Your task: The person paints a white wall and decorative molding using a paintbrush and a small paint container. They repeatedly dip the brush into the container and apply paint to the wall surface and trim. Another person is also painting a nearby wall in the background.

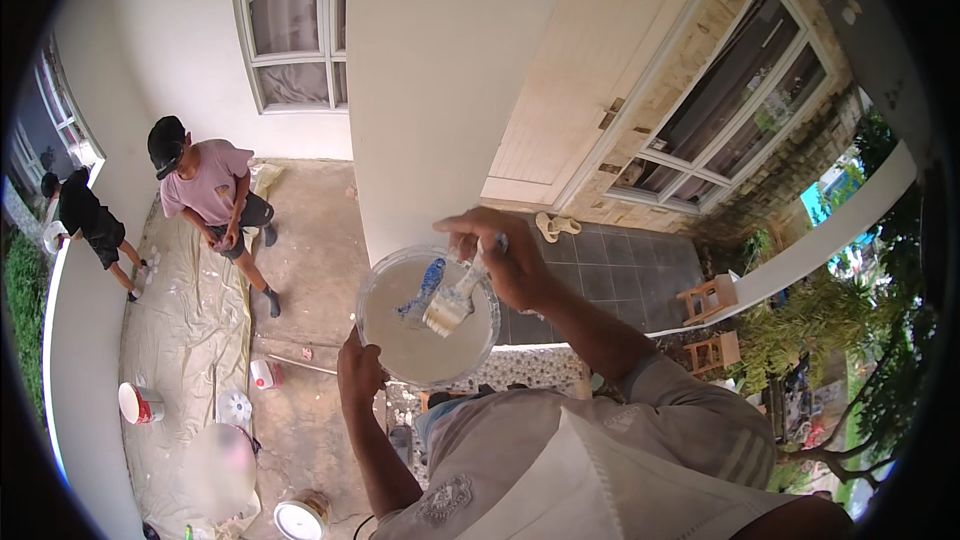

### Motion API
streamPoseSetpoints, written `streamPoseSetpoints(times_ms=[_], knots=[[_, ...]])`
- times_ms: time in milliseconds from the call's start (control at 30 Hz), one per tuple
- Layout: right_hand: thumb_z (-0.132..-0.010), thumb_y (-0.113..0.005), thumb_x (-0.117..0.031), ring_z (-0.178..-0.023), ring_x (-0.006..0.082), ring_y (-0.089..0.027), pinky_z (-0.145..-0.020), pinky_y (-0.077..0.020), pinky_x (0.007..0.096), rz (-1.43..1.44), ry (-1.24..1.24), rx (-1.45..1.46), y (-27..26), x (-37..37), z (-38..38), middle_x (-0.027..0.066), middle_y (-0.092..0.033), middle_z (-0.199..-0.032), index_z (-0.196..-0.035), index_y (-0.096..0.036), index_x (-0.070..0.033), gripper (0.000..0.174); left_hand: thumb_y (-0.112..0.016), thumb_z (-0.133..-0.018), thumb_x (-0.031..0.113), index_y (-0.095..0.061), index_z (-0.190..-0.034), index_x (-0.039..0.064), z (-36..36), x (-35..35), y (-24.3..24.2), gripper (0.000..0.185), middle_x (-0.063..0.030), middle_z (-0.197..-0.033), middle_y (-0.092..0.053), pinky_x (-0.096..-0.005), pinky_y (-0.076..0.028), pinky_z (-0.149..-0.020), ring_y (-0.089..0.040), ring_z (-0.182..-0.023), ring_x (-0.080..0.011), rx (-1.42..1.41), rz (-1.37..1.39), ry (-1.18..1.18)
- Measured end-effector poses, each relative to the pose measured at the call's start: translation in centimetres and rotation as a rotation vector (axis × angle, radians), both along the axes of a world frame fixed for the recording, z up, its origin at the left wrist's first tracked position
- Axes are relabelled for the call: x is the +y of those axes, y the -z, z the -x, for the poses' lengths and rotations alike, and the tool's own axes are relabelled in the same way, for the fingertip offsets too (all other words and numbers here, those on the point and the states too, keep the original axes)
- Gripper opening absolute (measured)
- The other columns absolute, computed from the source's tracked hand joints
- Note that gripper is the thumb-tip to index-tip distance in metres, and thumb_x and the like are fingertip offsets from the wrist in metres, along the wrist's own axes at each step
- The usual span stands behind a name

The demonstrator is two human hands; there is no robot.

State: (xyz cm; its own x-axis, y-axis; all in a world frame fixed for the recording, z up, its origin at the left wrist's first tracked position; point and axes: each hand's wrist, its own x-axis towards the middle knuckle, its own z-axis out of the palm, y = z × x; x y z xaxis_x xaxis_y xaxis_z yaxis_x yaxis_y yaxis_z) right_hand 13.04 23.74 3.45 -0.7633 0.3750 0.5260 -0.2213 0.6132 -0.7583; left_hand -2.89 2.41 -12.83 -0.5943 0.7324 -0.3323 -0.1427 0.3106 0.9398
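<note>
My left hand (361,371) grips the rim of a round translucent plastic tub (430,369) of whitish paint. In my right hand (504,253) is a paintbrush (452,305), its paint-coated bristles pointing down over the tub. A second tool with a blue, paint-spotted handle (430,277) leans in the paint beside the brush; its lower end is hidden. Both hands are in front of my body, near the lower edge of a pale wall panel (420,127).
Two people (210,195) (90,221) stand at the left, one by a low wall. A plastic drop sheet (187,322) bears a paint bucket (140,403). Another bucket (300,517) stands below. Wooden stools (709,300) and pale clogs (556,226) are at the right.
</note>
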Motion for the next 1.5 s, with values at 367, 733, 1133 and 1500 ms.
streamPoseSetpoints(times_ms=[367,733,1133,1500], knots=[[-0.108,-0.061,-0.032,-0.084,0.0313,-0.068,-0.076,-0.0520,0.0445,-0.153,0.080,-0.459,12.2,-1.1,-3.3,0.0145,-0.067,-0.089,-0.129,-0.074,-0.007,0.035,-0.048,-0.083,0.007,-0.064,-0.132,-0.003,-0.4,-0.1,1.4,0.052,-0.0163,-0.069,-0.066,-0.0394,-0.050,-0.046,-0.061,-0.045,-0.0226,-0.001,-0.055,0.025],[-0.093,-0.076,-0.047,-0.148,0.0457,-0.045,-0.115,-0.0449,0.0524,-0.855,0.415,-0.062,-4.7,5.1,-4.3,0.0342,-0.036,-0.163,-0.160,-0.033,0.003,0.094,-0.050,-0.082,0.014,-0.062,-0.136,0.001,-0.4,0.4,1.0,0.057,-0.0265,-0.071,-0.068,-0.0494,-0.055,-0.063,-0.070,-0.060,-0.0392,0.187,0.083,0.097],[-0.096,-0.070,-0.057,-0.155,0.0615,-0.014,-0.117,-0.0144,0.0791,-1.713,0.328,0.311,-30.2,13.0,8.0,0.0410,0.007,-0.169,-0.167,0.012,-0.005,0.120,-0.051,-0.081,0.015,-0.062,-0.134,0.001,-1.0,-0.2,0.6,0.056,-0.0277,-0.073,-0.068,-0.0520,-0.053,-0.060,-0.070,-0.062,-0.0434,0.169,0.008,0.056],[-0.093,-0.074,-0.057,-0.157,0.0526,-0.020,-0.120,-0.0263,0.0722,-1.437,0.007,0.325,-29.8,15.1,8.6,0.0322,0.004,-0.173,-0.165,0.023,-0.010,0.129,-0.051,-0.082,0.013,-0.060,-0.139,-0.002,-1.7,-2.1,0.2,0.059,-0.0255,-0.069,-0.067,-0.0473,-0.053,-0.056,-0.068,-0.053,-0.0349,0.198,0.068,-0.030]])
